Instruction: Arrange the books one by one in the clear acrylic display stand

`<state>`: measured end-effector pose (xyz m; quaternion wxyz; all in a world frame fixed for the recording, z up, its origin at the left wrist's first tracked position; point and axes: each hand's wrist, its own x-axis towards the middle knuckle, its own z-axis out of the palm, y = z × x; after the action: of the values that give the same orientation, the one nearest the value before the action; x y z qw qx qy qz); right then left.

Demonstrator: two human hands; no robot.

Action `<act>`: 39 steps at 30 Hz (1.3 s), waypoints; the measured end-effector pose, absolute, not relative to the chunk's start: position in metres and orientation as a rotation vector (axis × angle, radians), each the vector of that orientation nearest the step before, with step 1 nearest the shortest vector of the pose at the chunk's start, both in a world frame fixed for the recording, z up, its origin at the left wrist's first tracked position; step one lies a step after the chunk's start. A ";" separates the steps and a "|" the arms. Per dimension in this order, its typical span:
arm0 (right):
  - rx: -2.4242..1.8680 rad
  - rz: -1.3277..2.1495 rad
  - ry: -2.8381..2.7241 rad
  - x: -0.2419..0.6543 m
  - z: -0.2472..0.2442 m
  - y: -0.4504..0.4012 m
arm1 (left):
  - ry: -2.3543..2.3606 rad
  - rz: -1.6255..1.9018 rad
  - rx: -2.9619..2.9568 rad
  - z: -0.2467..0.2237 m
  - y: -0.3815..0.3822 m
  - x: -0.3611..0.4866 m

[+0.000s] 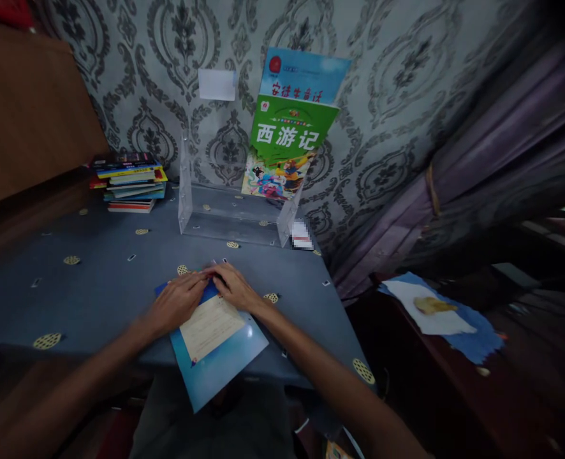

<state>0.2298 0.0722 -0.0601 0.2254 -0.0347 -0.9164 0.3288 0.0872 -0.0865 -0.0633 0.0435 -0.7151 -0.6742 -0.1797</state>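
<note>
A thin blue book [225, 363] with a cream text panel lies at the front edge of the table, its near corner jutting past the edge. My left hand [182, 296] is closed over its far left part, fingers together. My right hand [234, 287] is closed at the far edge, with the fingertips of both hands meeting there. Parts of the fingers and the book's far edge are hidden under the hands. Beyond them stands a clear plastic book rack [232, 226]. A green book [287, 146] leans in its right end, in front of a light blue book [301, 73].
A stack of books [132, 182] sits at the back left beside a brown wooden panel [29, 108]. A blurred white item [302, 234] lies right of the rack. The table [105, 280] has a grey-blue cloth. Purple curtain [407, 197] hangs at the right, above blue cloth [478, 338].
</note>
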 end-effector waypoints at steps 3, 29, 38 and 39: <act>-0.075 0.878 -2.559 0.222 -0.066 0.080 | -1.968 -0.469 -2.303 -0.064 -0.117 0.094; -0.199 0.923 -2.554 0.255 -0.074 0.093 | -1.569 -0.751 -2.532 -0.055 -0.166 0.120; -0.038 1.166 -2.654 0.282 -0.065 0.105 | -2.101 -1.699 -2.002 -0.001 -0.149 0.106; -0.064 1.165 -2.667 0.283 -0.064 0.104 | -2.188 -1.776 -1.805 0.003 -0.145 0.103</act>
<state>0.2832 0.1038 -0.0638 0.1151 -0.0218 -0.9100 0.3977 0.1031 -0.1454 0.0026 -0.1023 -0.5365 -0.6503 -0.5280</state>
